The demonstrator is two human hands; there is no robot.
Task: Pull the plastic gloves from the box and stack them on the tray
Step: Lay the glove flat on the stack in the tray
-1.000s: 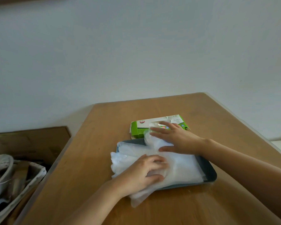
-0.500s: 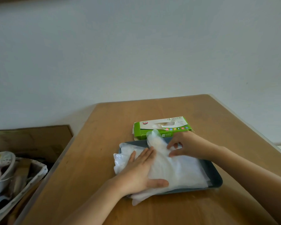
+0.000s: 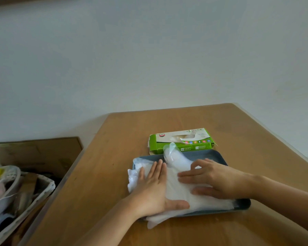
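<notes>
1. My left hand and right hand both lie open and flat, pressing the stacked gloves onto the tray; neither grips anything.
2. The box lies directly beyond the tray, long axis crosswise, touching its far rim.
3. I judge the right hand nearer its opening.

Both hands flat (left hand, right hand) on gloves in tray.

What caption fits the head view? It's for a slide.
Both hands, left and right, press flat on gloves stacked on a tray before the box.
</notes>
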